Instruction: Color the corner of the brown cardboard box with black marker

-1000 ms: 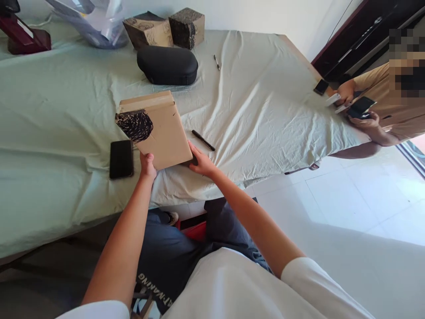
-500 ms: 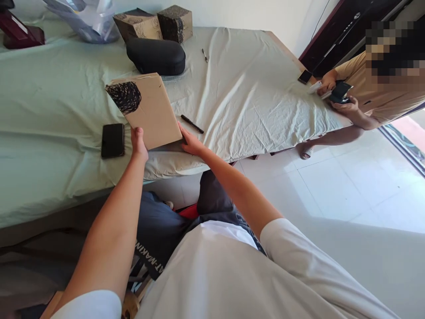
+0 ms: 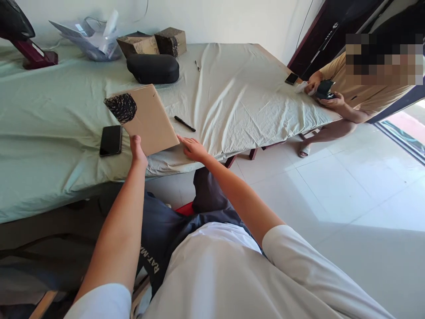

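Observation:
A flat brown cardboard piece (image 3: 151, 117) with a black scribbled patch at its upper left is tilted above the near part of the table. My left hand (image 3: 137, 150) grips its lower left edge, thumb on top and the other fingers hidden beneath. At the lower right corner is my right hand (image 3: 193, 148), fingers stretched out, a fingertip at the cardboard's edge. A black phone (image 3: 110, 140) lies left of my left hand. Just beyond my right hand lies a black pen (image 3: 185, 123).
Behind the cardboard on the cloth-covered table (image 3: 239, 95) are a black case (image 3: 152, 68), two patterned boxes (image 3: 171, 42) and a plastic basket (image 3: 99, 48). A smaller pen (image 3: 197, 66) lies farther back. Another person's hands (image 3: 334, 101) hold a dark object at the right end.
My right hand has come off its hold on the cardboard's right edge and its fingers are straighter. The view has shifted, showing more of the wall.

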Available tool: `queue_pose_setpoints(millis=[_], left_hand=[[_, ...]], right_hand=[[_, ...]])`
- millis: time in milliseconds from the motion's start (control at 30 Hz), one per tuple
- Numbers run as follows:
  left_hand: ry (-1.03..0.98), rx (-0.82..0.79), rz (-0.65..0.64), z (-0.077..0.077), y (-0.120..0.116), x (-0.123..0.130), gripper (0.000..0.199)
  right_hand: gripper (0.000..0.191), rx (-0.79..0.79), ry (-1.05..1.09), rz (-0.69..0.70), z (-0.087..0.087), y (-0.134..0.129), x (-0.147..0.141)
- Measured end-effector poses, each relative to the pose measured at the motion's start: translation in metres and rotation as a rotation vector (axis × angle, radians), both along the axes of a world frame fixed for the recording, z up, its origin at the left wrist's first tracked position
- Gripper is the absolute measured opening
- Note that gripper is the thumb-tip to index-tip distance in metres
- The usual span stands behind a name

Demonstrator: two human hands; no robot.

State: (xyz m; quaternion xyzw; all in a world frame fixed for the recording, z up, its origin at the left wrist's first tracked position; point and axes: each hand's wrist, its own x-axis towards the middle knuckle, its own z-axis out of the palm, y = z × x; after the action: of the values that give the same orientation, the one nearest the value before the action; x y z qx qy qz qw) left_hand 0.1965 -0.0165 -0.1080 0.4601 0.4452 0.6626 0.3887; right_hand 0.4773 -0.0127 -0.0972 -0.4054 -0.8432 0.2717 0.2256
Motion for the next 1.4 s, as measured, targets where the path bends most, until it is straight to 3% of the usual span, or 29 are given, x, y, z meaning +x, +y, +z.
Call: queue_pose_setpoints(millis=[167, 267, 333, 467, 633, 833, 1133, 1400], left_hand=[[-0.039, 0.006, 0.078, 0.0, -0.004, 0.006, 0.089], [-0.043, 0.035, 0.091, -0.002, -0.005, 0.006, 0.103], [-0.044, 0.052, 0.103, -0.005, -0.006, 0.005, 0.111], [-0.049, 0.059, 0.115, -0.013, -0.005, 0.003, 0.102], [-0.049, 0.06, 0.132, -0.023, -0.003, 0.0, 0.104], [-0.04, 0.112, 0.145, -0.029, 0.001, -0.001, 0.103], [-0.025, 0.133, 0.134, -0.028, 0.001, 0.0, 0.098], [0.03, 0.138, 0.086, -0.017, -0.009, 0.005, 0.102]], right_hand=[[0.088, 0.038, -0.082, -0.023, 0.008, -0.008, 0.001], [0.088, 0.042, -0.098, -0.077, 0.011, -0.005, -0.001], [0.079, 0.048, -0.107, -0.158, 0.014, 0.003, -0.003], [0.063, 0.05, -0.147, -0.376, 0.021, 0.026, -0.007], [0.063, 0.044, -0.173, -0.499, 0.02, 0.04, -0.011], [0.057, 0.099, -0.12, -0.466, 0.013, 0.038, -0.008], [0.052, 0.208, 0.051, -0.284, 0.002, 0.043, -0.001], [0.05, 0.229, 0.109, -0.135, 0.0, 0.046, 0.004]])
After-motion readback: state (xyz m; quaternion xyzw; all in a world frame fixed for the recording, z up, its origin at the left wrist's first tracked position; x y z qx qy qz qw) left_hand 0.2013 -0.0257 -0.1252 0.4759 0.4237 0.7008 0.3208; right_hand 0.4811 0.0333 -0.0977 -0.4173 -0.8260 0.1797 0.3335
